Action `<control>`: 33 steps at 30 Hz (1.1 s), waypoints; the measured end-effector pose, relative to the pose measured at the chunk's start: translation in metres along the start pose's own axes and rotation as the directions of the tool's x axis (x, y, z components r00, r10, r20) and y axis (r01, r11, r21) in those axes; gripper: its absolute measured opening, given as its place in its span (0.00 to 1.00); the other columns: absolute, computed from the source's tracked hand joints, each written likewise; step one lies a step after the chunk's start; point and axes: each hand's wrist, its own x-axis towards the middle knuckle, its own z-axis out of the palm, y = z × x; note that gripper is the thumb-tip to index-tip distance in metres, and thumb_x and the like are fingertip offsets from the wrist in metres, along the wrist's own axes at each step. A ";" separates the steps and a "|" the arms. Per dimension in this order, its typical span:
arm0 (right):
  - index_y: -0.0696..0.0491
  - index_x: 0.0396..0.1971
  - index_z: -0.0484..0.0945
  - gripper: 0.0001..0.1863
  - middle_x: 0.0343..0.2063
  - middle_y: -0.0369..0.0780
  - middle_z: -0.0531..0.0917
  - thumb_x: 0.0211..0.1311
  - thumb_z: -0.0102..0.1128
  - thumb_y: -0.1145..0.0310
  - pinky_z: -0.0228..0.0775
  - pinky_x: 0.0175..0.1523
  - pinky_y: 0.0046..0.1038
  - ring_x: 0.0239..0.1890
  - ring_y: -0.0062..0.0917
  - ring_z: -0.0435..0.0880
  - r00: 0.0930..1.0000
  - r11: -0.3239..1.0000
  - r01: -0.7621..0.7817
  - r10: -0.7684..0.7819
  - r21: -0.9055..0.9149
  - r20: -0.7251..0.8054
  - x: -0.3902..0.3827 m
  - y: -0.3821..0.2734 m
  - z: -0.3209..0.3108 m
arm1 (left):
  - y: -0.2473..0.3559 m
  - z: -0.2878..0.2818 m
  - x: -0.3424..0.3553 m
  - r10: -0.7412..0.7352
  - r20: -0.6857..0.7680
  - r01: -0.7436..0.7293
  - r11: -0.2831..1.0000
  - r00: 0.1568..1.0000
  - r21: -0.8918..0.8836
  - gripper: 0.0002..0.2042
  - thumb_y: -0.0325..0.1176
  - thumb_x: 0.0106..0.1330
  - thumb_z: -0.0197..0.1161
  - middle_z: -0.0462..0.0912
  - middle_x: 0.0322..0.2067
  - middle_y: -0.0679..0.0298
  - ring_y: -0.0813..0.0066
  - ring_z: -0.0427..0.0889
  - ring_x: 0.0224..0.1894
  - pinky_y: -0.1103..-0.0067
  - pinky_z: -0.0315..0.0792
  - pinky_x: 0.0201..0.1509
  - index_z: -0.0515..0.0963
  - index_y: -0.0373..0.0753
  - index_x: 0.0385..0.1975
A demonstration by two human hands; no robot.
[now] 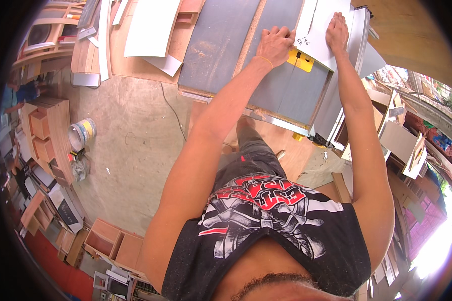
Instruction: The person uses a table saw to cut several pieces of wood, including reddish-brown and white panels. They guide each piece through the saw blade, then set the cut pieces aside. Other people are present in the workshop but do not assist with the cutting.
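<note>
A white board (315, 47) with handwritten marks near its corner lies on the grey top of a table saw (218, 42). My left hand (276, 45) is at the board's left edge, its fingers curled and closed against that edge. The fingertips are partly hidden. Flat on the board's right side lies my right hand (338, 32), fingers stretched forward and close together. A yellow throat plate (302, 61) shows just below the board, beside my left hand. Along the board's right side runs a pale rip fence (355, 40).
Left of the saw, white panels (152, 27) and narrow strips lie on a wooden surface. A cable (172, 110) crosses the floor. Further left stand a bucket (82, 133) and wooden drawer boxes (42, 125). Board offcuts (397, 140) are piled at the right.
</note>
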 end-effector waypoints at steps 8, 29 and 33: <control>0.58 0.62 0.71 0.25 0.65 0.47 0.70 0.73 0.36 0.63 0.53 0.73 0.40 0.69 0.40 0.65 1.000 1.000 0.009 -0.009 -0.003 0.004 0.008 0.005 0.005 | 0.001 -0.003 0.008 -0.024 0.050 0.023 0.999 0.998 0.026 0.18 0.35 0.68 0.59 0.78 0.42 0.74 0.76 0.73 0.46 0.73 0.62 0.49 0.77 0.48 0.58; 0.57 0.62 0.71 0.25 0.65 0.46 0.70 0.73 0.37 0.63 0.54 0.72 0.39 0.69 0.39 0.65 1.000 1.000 0.018 -0.018 -0.017 0.007 0.029 0.017 0.014 | -0.006 0.015 0.029 -0.045 0.044 0.044 0.999 0.998 0.023 0.17 0.40 0.67 0.61 0.77 0.42 0.74 0.78 0.73 0.47 0.72 0.61 0.48 0.78 0.48 0.56; 0.57 0.62 0.71 0.25 0.64 0.46 0.71 0.72 0.37 0.63 0.54 0.72 0.39 0.68 0.39 0.66 1.000 1.000 0.016 -0.016 -0.016 0.006 0.032 0.018 0.016 | -0.005 0.012 0.031 -0.050 0.040 0.049 0.999 0.998 0.005 0.18 0.40 0.67 0.61 0.77 0.42 0.74 0.78 0.73 0.48 0.72 0.61 0.48 0.78 0.48 0.56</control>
